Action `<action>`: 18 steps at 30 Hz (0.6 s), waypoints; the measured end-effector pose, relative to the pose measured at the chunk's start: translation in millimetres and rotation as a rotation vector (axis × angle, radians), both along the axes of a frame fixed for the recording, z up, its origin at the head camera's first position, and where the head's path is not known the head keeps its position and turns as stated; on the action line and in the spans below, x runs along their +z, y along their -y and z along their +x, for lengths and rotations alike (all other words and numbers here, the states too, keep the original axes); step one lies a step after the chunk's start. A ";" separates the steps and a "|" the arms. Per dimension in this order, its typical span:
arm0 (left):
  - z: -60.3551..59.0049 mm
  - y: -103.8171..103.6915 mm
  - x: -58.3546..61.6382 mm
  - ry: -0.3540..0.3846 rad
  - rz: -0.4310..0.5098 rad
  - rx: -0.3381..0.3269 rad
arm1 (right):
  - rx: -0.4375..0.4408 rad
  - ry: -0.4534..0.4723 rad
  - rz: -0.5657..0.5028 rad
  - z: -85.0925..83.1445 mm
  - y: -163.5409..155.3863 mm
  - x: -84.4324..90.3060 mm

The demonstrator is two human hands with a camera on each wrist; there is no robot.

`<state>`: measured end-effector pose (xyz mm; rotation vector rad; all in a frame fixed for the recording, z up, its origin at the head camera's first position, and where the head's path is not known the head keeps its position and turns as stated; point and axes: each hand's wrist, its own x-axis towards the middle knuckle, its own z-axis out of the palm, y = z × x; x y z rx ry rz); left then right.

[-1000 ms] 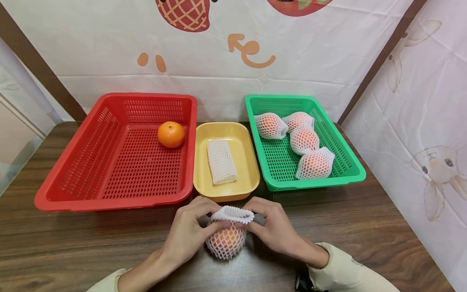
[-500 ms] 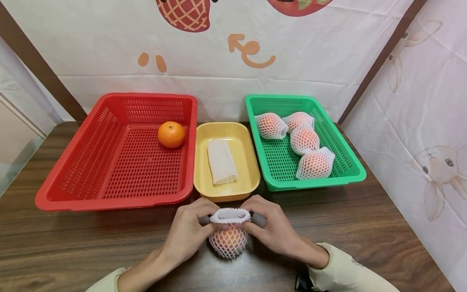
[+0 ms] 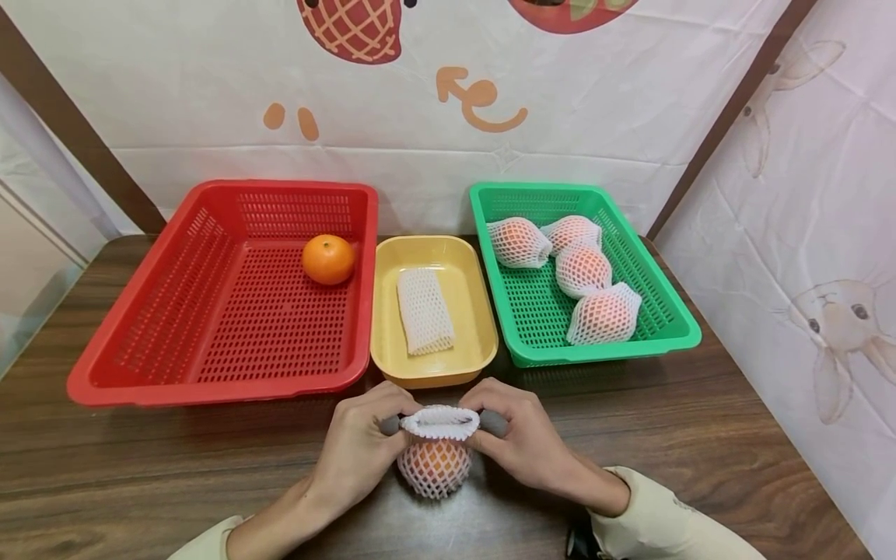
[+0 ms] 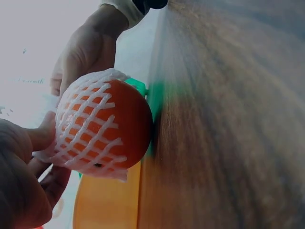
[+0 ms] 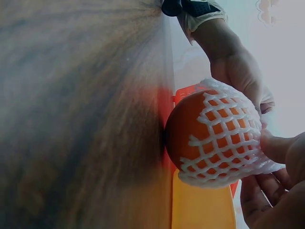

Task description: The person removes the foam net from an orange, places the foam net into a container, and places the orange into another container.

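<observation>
"Orange (image 4: 131,125) in a foam net (image 3: 441,433): where was it, and what held it?"

"It sat on the table (image 3: 196,474) between the two hands, its bottom bare, with the net over its sides and top. On the left, the left hand (image 3: 362,442) pinched the net's upper rim between thumb and fingers; on the right, the right hand (image 3: 521,437) pinched the opposite side, and the rim gaped between them."

"How did it look to handle?"

"Firm and moderately heavy for its size, I judged, with smooth skin that could slip or roll, and bruise under a hard squeeze. The net seemed light, soft and stretchy, its thin strands likely to tear. Its thicker rim looked the best hold for the net, the round middle for the fruit."

"And the room around the grip?"

"Ahead and left of it stood the red basket (image 3: 224,392), one loose orange (image 3: 328,260) inside. Straight ahead, just past the fingers, came the yellow tray (image 3: 473,327) with a flat net (image 3: 425,311); its near edge left little forward room. Ahead and right was the green basket (image 3: 602,353), holding four netted fruits (image 3: 584,271). Table top ran out to either side of the hands, so sideways moves looked easier than forward ones."
</observation>
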<state>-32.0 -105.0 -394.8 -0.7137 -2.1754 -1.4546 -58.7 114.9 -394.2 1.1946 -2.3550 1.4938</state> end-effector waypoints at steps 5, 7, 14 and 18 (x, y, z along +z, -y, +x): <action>0.7 0.3 1.9 0.092 -0.021 -0.050 | -0.035 -0.038 -0.003 0.0 -0.2 -0.8; 1.3 0.3 2.4 0.133 -0.047 -0.055 | -0.051 -0.050 -0.007 0.0 -0.2 -0.9; 1.3 0.4 1.6 0.166 -0.087 -0.057 | -0.052 -0.065 -0.039 0.6 0.7 -0.7; 0.6 0.9 0.4 0.114 -0.064 -0.058 | -0.023 -0.051 -0.056 0.0 2.2 -0.3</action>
